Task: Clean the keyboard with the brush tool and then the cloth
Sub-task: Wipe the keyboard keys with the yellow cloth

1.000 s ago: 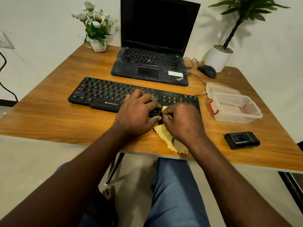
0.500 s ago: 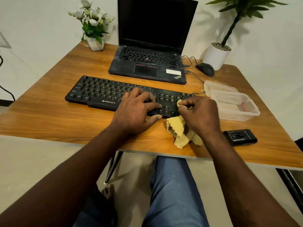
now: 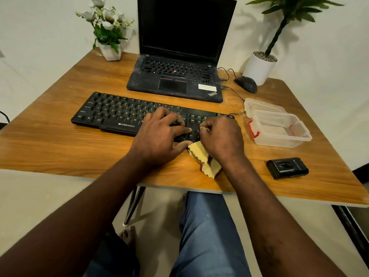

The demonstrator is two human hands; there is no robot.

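Wooden table held the black keyboard, which lay crosswise before the person. Behind the keyboard's left end stood a pot of white flowers, and behind its middle a laptop with a dark screen. On the keyboard's right half the left hand lay flat, fingers spread over the keys and thumb along the front edge, gripping nothing, probably to stop the board sliding. Beside it the right hand was curled tight on a yellow cloth, bunching one corner against the keys while the rest trailed off the keyboard's front edge. Right of the keyboard sat an open clear container. Nearer the person lay a small black device, likely the brush tool, set aside.
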